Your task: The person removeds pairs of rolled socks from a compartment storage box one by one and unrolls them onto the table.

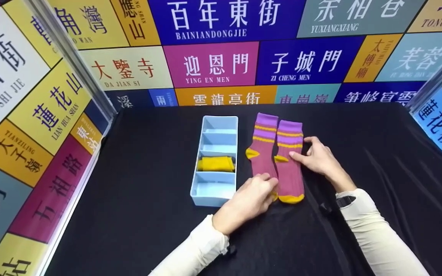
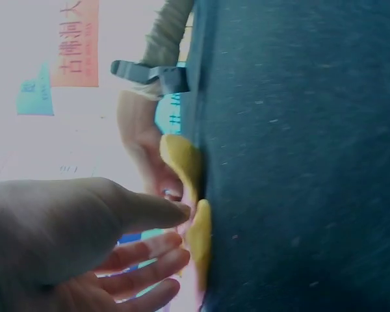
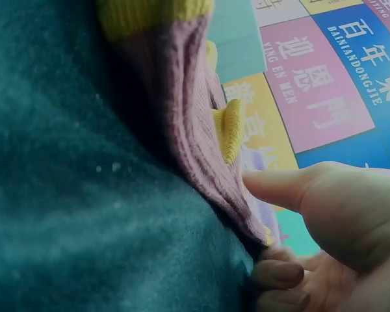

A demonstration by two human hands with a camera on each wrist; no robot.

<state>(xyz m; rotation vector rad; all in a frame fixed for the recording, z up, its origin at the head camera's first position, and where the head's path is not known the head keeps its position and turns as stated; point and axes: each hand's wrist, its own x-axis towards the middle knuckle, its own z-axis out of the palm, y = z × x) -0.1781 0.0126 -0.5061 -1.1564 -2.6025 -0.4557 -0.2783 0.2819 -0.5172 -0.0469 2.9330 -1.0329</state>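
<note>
Two striped socks lie flat side by side, purple and mauve with yellow bands, heels and toes. The left sock (image 1: pixel 264 143) is partly covered at its foot by my left hand (image 1: pixel 252 195), whose thumb and fingertips touch it near the yellow toe. In the left wrist view, a gap shows between that thumb and the fingers. My right hand (image 1: pixel 319 155) lies at the outer edge of the right sock (image 1: pixel 291 172). Its thumb rests on the fabric near the heel, with the forefinger spread toward the cuff. In the right wrist view, other fingers curl beside the sock's edge.
A light blue divided box (image 1: pixel 215 186) stands left of the socks. One of its middle compartments holds a folded yellow piece of fabric (image 1: pixel 216 164). Black cloth (image 1: pixel 148 191) covers the table, wrinkled at the right. Panels with printed lettering (image 1: pixel 211 63) enclose the back and sides.
</note>
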